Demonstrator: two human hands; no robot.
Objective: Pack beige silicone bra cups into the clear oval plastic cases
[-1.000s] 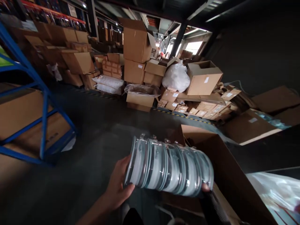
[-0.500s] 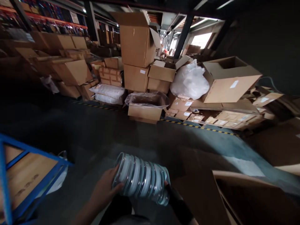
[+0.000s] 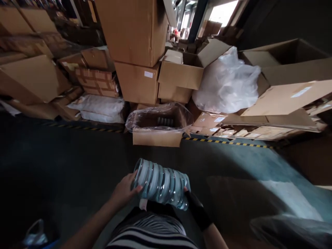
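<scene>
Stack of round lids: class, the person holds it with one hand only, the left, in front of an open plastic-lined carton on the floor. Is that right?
Not quite. The head view shows both hands on the stack of round lids: the left hand at one end and the right hand at the other. The plastic-lined carton does sit open on the floor ahead.

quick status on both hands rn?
Left hand: closed on the left end of the stack of clear round lids.
Right hand: mostly hidden, pressing the stack's right end.

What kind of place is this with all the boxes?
Most likely a warehouse or stockroom. Stacked cardboard boxes crowd the back, a yellow-and-black floor stripe marks off the storage area, and a plastic-lined open box holds packed goods.
</scene>
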